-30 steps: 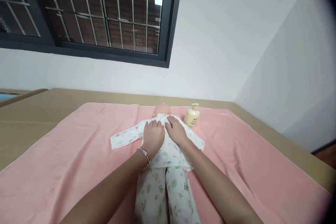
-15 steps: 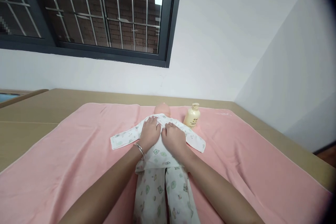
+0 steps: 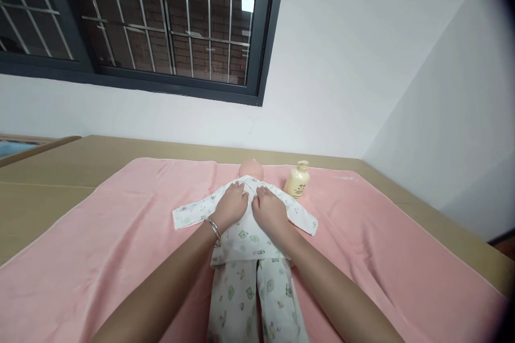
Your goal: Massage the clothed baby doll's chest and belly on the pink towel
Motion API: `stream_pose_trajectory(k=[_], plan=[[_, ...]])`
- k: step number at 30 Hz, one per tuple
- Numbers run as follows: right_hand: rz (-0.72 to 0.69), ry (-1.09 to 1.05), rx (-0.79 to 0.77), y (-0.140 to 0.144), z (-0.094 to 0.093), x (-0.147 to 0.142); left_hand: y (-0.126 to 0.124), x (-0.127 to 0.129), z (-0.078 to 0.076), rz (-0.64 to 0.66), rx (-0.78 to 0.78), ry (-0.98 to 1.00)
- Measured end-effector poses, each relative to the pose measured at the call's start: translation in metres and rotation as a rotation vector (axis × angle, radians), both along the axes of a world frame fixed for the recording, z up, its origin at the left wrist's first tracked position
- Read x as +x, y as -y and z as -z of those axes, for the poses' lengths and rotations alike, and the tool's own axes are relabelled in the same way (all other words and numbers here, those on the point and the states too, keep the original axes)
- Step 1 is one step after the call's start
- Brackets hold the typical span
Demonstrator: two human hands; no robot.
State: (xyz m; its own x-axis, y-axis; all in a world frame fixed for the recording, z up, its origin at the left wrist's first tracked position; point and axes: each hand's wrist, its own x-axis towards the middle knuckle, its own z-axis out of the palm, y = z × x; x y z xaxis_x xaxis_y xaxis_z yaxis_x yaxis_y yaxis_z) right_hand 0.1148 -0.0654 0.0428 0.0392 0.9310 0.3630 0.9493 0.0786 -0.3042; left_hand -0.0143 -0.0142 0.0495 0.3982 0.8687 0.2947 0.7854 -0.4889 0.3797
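both hands have slid up the doll's (image 3: 250, 169) chest since a second ago, smoothing the printed top (image 3: 245, 236) toward the collar. left hand (image 3: 231, 204) and right hand (image 3: 270, 210) lie flat, fingers spread, gripping nothing. doll lies face up on the pink towel (image 3: 100, 246), lotion bottle (image 3: 298, 180) just beside.

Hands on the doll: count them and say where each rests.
2. The left hand lies on the doll's chest, left side; the right hand beside it.
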Motion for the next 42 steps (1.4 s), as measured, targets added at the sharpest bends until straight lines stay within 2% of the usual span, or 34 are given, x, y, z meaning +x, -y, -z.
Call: stream_pose_trajectory(k=[2,5,8,11,16,21,28,33,36,42], plan=[[-0.014,0.05,0.018,0.007,-0.003,-0.006,-0.008,0.0,0.009,0.007,0.018,0.089],[-0.042,0.078,0.01,0.011,-0.007,-0.006,-0.013,0.003,0.025,-0.053,0.066,0.211],[-0.058,0.019,-0.029,0.006,-0.008,0.0,-0.014,0.007,0.037,-0.098,0.11,0.261],[-0.097,-0.089,-0.018,-0.007,-0.001,0.009,-0.014,0.008,0.042,-0.091,0.13,0.281],[-0.128,-0.24,0.009,-0.032,0.02,0.023,-0.011,0.01,0.041,-0.094,0.163,0.28],[-0.131,-0.261,0.045,-0.035,0.029,0.024,-0.009,0.011,0.042,-0.099,0.172,0.27],[-0.105,-0.218,0.041,-0.031,0.022,0.022,-0.008,0.011,0.039,-0.095,0.153,0.238],[-0.016,-0.014,0.041,-0.009,0.016,0.002,-0.013,0.008,0.036,-0.084,0.084,0.251],[-0.007,0.09,0.027,0.001,0.013,-0.007,-0.015,0.007,0.034,-0.076,0.067,0.238],[-0.069,-0.023,-0.033,-0.007,0.006,0.007,0.007,0.014,0.02,-0.097,0.069,0.022]])
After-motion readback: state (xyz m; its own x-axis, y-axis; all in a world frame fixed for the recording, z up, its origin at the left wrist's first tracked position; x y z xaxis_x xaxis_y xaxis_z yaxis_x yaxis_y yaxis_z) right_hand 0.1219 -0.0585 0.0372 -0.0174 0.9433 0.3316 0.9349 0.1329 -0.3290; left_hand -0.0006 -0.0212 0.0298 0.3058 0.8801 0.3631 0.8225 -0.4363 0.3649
